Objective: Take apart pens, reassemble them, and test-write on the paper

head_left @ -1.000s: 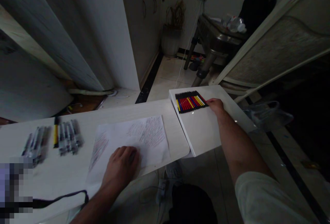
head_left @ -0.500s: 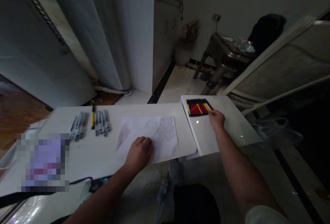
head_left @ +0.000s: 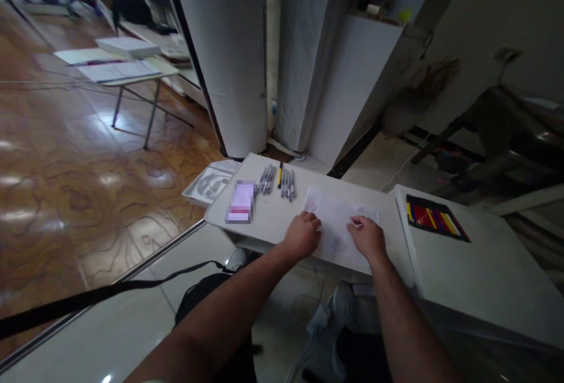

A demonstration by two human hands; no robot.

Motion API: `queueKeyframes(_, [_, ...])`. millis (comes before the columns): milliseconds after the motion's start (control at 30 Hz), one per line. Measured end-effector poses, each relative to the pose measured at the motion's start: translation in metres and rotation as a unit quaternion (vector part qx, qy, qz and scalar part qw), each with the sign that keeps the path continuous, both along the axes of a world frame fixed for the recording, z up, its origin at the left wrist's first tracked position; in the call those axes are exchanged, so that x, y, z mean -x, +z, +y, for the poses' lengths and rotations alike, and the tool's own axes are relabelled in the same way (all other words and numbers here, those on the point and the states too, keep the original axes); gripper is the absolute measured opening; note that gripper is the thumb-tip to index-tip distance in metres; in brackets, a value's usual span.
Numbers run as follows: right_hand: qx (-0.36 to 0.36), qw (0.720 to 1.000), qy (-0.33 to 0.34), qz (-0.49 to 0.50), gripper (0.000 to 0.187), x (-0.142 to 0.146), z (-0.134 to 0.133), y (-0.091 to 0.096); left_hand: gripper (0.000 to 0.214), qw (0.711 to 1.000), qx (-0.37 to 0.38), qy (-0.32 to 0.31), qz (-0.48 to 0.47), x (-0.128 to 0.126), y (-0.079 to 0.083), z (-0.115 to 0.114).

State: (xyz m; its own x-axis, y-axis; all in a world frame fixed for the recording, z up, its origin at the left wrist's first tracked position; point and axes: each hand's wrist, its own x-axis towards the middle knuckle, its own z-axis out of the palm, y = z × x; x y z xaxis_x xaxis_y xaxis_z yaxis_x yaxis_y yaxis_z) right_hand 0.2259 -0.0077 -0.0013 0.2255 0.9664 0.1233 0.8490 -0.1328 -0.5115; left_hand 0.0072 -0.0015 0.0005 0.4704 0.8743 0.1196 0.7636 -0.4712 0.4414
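Note:
A white sheet of paper with faint scribbled strokes lies on the white table. My left hand rests on its left part, fingers loosely bent and slightly apart, with no held thing visible. Over the right part of the paper is my right hand, its thumb and fingers pinched together. A small pale sliver shows at those fingertips, too small to name. To the right, a row of coloured pens with black ends, in red, yellow and blue, lies on a white box-like surface.
Clear pens lie in two bunches beyond my left hand, with a yellow-and-black pen between them. A blurred purple item lies at the table's left end. Beside it is a tray. A folding table stands far left.
The view has swung left. My right hand has moved from the right end of the coloured pen row back over the paper. My left hand stays on the sheet.

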Motion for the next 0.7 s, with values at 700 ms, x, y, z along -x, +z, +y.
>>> queueKeyframes(700, [0.071,0.989,0.078,-0.104,0.031,0.023,0.014,-0.014,0.036,0.954,-0.031,0.298,0.015,0.05,0.004,0.077])
